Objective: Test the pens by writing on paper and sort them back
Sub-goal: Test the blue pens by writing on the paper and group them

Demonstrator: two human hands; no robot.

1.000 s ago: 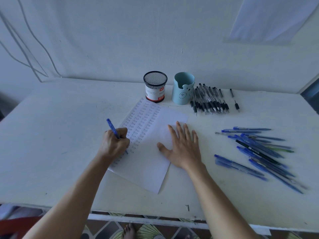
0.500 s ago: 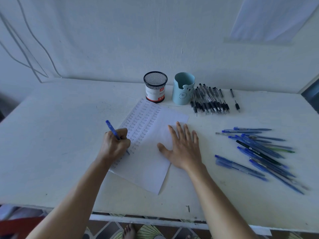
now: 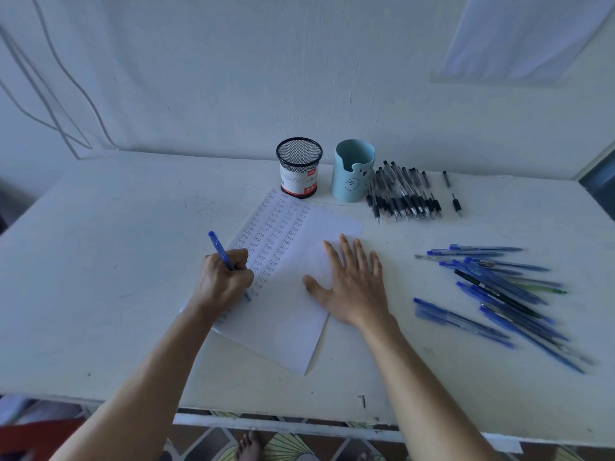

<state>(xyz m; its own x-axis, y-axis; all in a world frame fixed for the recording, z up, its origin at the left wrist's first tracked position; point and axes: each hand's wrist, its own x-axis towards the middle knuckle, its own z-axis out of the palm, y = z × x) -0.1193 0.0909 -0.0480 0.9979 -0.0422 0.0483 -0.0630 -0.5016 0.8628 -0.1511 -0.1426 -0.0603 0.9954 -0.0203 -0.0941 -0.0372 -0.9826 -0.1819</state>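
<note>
The left hand (image 3: 223, 281) grips a blue plastic ballpoint pen (image 3: 221, 251), tip at the left edge of the white paper sheet (image 3: 283, 314), likely testing its ink. The right hand (image 3: 352, 287) lies flat, fingers spread, on the sheet's right side, apparently pinning it. Loose blue pens (image 3: 499, 291) lie right of the sheet.

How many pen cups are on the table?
2. The black mesh cup stands behind the paper; the light blue cup stands right of it, beside the black pens. None looks hidden.
</note>
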